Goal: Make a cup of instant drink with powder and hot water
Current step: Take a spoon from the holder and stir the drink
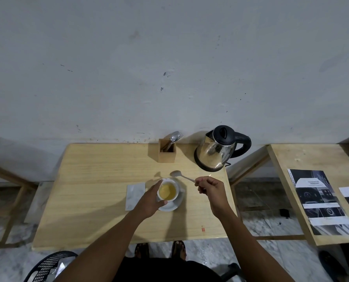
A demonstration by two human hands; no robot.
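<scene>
A white cup (168,191) with yellowish liquid stands on a white saucer (172,206) in the middle of the wooden table (100,200). My left hand (151,200) wraps around the cup's left side. My right hand (210,190) pinches the handle of a metal spoon (180,175), whose bowl hovers just behind the cup, outside it. A silvery sachet (134,196) lies flat on the table left of the cup. The steel kettle (218,149) with a black lid and handle stands at the back right.
A wooden holder (166,152) with cutlery stands at the back of the table by the wall. A second table (291,180) with printed sheets (322,202) is to the right. A black mesh bin (47,267) sits on the floor at lower left.
</scene>
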